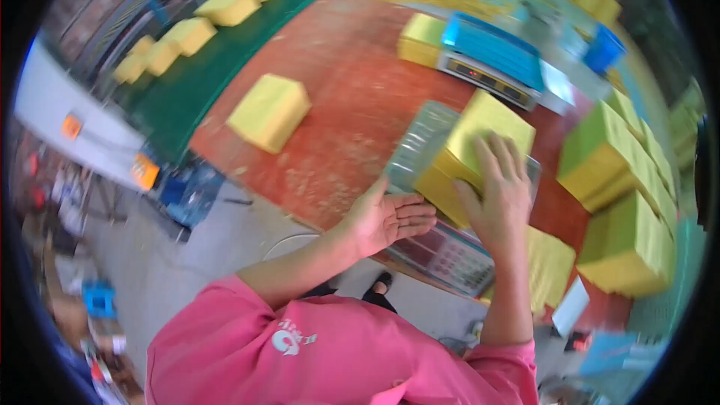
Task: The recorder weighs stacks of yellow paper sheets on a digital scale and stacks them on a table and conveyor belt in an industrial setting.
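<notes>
While the right hand (501, 193) lies flat and spread on top of the yellow block (480, 151), the left hand (391, 219) waits open at the block's near side, palm turned toward it — neither grip is closed on anything; one presses, the other looks set to steady. That block sits on a scale (450, 253), on its clear tray (420, 144), which would explain the flat press from above. On the red surface (337, 90) another yellow block (268, 111) lies well apart, a second scale (491, 56) stands farther back, and stacked blocks (619, 202) crowd the right side — kept near, it seems, for handling in turn.
</notes>
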Demonstrator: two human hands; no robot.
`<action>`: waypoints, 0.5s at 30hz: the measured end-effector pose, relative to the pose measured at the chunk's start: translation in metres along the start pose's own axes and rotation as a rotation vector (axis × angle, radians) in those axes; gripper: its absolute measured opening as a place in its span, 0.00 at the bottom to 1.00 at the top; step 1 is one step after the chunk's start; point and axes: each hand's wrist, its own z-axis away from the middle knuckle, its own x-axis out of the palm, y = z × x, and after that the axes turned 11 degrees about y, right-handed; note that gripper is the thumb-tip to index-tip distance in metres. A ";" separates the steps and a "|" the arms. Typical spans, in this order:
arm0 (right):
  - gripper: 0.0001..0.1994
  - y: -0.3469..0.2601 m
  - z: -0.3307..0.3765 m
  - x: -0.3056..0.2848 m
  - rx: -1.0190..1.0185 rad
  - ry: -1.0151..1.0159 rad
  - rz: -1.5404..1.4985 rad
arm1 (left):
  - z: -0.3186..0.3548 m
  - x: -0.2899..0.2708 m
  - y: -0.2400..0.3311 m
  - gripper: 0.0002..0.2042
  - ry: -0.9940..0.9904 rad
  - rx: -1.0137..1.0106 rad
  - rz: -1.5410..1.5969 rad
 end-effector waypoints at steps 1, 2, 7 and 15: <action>0.29 0.002 0.006 0.001 0.004 -0.022 -0.007 | 0.011 -0.015 0.016 0.27 0.042 0.052 -0.192; 0.31 0.002 0.010 0.004 0.015 -0.025 0.016 | 0.023 -0.023 0.033 0.27 0.087 0.092 -0.387; 0.33 -0.004 0.012 0.004 -0.005 -0.094 0.080 | 0.043 -0.061 0.166 0.44 1.107 1.439 -2.066; 0.30 -0.093 0.007 -0.012 0.045 0.067 -0.142 | 0.046 -0.146 0.255 0.53 1.087 0.782 -2.311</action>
